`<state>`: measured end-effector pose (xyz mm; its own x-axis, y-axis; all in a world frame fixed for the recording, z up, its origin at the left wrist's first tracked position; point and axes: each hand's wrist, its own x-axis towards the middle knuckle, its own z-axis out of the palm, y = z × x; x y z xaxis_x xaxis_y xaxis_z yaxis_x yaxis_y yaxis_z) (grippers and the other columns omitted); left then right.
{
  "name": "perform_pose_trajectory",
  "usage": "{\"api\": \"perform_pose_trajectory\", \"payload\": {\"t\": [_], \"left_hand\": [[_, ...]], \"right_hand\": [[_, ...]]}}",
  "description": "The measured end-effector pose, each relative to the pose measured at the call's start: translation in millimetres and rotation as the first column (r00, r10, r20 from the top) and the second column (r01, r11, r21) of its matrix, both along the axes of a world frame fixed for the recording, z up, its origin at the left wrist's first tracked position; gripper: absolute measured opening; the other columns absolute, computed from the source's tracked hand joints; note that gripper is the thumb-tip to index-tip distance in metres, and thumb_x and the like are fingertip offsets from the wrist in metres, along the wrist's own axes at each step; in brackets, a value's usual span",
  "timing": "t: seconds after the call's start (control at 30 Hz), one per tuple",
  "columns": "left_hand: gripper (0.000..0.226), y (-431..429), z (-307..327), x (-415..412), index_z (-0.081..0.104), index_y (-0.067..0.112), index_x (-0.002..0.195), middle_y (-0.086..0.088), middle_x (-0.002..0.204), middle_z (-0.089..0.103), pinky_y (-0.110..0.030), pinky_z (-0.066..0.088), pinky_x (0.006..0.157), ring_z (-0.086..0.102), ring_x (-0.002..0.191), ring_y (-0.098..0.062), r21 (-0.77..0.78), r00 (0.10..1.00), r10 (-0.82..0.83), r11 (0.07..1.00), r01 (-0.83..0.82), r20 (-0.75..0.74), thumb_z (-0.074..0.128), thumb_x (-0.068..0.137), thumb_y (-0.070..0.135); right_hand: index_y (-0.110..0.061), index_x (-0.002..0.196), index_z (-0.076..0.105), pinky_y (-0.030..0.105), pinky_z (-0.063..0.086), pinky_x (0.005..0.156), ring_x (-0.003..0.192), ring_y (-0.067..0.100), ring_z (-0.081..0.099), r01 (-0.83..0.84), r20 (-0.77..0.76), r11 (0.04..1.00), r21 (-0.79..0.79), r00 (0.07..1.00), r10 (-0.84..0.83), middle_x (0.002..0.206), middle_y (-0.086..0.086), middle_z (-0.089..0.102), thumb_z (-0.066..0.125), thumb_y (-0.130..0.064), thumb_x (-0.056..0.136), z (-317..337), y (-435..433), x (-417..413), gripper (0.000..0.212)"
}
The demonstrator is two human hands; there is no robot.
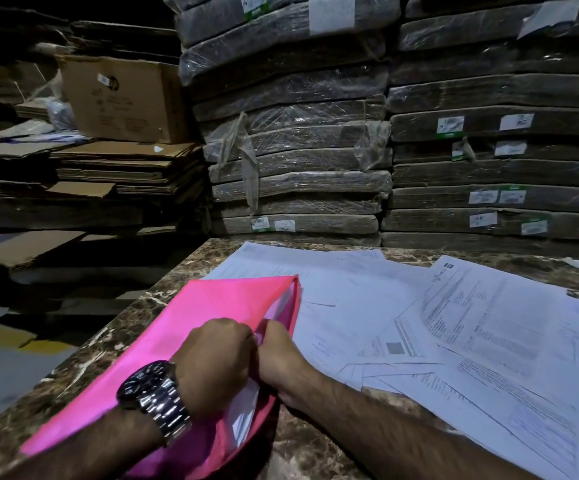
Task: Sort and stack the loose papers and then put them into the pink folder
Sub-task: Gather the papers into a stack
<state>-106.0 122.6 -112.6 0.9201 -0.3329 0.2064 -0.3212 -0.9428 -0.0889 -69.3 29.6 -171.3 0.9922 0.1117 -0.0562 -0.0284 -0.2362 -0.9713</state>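
Observation:
The pink folder point(191, 327) lies on the left part of the marble table point(132, 317), its open edge facing right. White sheets show inside it. My left hand point(212, 362), with a steel watch on the wrist, grips the folder's upper flap at the opening. My right hand point(281, 355) pinches the same edge from the right side, fingers closed on it. Loose printed papers point(482, 334) lie spread and overlapping across the table to the right of the folder, some reaching under its far corner.
Stacks of plastic-wrapped flat bundles point(298, 140) rise right behind the table. Flattened cardboard point(108, 168) and an open cardboard box point(122, 98) are piled at the left. The table's left edge drops to a dim floor point(1, 358).

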Motion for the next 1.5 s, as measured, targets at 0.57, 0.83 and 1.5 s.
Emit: {"api": "perform_pose_trajectory", "payload": {"t": [0.57,0.83,1.5], "left_hand": [[0.028,43,-18,1,0.065,0.018,0.101,-0.003,0.095,0.059,-0.031,0.043,0.074,0.057,0.089,-0.021,-0.217,0.999,0.025,0.976,-0.034,-0.044,0.044,0.092,0.034],[0.022,7,-20,18,0.056,0.016,0.109,-0.002,0.101,0.052,-0.030,0.044,0.078,0.056,0.100,-0.025,-0.205,0.980,-0.057,0.979,0.017,-0.191,0.050,0.088,0.019],[0.062,-114,-32,148,0.058,0.010,0.078,-0.017,0.104,0.066,-0.035,0.047,0.074,0.056,0.084,-0.031,-0.006,0.965,-0.035,0.999,0.034,-0.261,0.044,0.081,0.070]], "right_hand": [[-0.007,0.074,0.060,0.028,0.044,0.053,0.055,0.019,0.052,-0.119,-0.094,0.986,0.121,0.987,0.130,0.066,0.010,0.053,0.047,0.010,0.075,5,7,3,0.022],[0.000,0.096,0.065,0.029,0.056,0.056,0.052,0.018,0.064,-0.003,-0.137,0.984,0.177,0.990,0.028,0.080,0.019,0.070,0.053,0.005,0.091,20,-59,-5,0.014],[-0.015,0.120,0.060,0.014,0.042,0.052,0.065,0.003,0.061,0.462,0.199,0.871,-0.168,0.881,-0.429,0.083,-0.005,0.070,0.039,-0.002,0.097,19,-169,10,0.034]]}}
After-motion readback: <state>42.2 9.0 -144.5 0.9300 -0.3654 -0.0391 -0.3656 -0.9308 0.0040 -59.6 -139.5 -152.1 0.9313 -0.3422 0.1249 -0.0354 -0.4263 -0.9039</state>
